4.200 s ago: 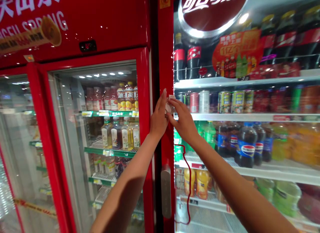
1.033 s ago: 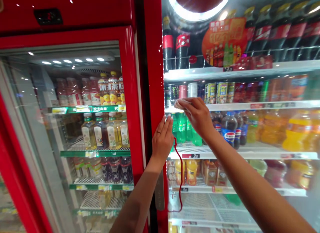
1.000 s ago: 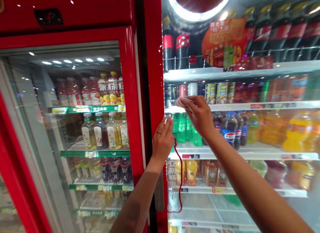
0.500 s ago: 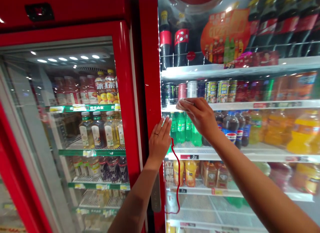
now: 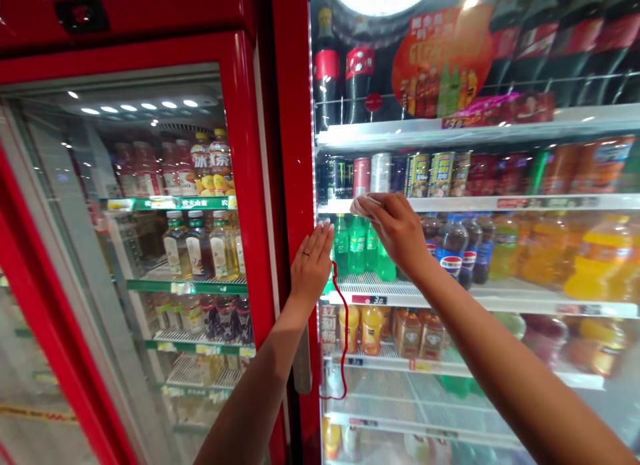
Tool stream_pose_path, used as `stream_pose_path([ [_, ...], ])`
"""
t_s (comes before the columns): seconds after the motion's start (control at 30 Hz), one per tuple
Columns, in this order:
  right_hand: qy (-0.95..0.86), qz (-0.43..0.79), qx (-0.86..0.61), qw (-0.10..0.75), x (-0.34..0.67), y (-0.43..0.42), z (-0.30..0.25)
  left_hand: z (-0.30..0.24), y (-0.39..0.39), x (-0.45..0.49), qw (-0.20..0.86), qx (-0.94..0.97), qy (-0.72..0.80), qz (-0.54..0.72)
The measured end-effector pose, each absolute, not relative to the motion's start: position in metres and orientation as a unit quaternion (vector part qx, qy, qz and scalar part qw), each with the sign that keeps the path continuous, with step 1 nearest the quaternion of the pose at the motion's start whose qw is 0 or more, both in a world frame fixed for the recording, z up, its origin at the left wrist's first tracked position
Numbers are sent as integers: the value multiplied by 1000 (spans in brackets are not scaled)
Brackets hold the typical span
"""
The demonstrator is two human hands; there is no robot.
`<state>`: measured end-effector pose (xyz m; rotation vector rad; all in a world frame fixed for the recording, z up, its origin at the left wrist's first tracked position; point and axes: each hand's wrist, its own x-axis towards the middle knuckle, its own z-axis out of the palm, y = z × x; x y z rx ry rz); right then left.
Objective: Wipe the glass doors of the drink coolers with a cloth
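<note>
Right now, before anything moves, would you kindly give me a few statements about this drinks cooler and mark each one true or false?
The right hand holds a pale cloth: true.
The left hand grips a bottle: false, it lies open against the red door frame, holding nothing.
A ring sits on a finger of the left hand: true.
The cans stand on the shelf below the Pepsi bottles: false, the cans stand on the shelf above the Pepsi bottles.

Red door frame [image 5: 249, 185], white cloth [image 5: 365, 204], green bottles [image 5: 357, 245], blue Pepsi labels [image 5: 449, 258]
</note>
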<state>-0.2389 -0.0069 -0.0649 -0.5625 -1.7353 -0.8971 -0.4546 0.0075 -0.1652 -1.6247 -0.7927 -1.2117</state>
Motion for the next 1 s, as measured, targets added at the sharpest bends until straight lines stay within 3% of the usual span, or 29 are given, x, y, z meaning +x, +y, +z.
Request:
stream_pose_path([
  [0.2,-688,-360,-247,580,-252,-1,-39,-169,0,-435,474,-686,-296,-466],
  [0.43,-747,-375,-211,507,-238,-6,-60,-179,10,-416,474,-672,-306,-479],
  [0.67,-661,-393,-238,593,-233,0,-48,-181,11,-418,492,-664,-313,-469],
  [1.0,-731,-369,-223,528,-207,-3,-76,-182,10,-422,478,-681,-339,-439],
])
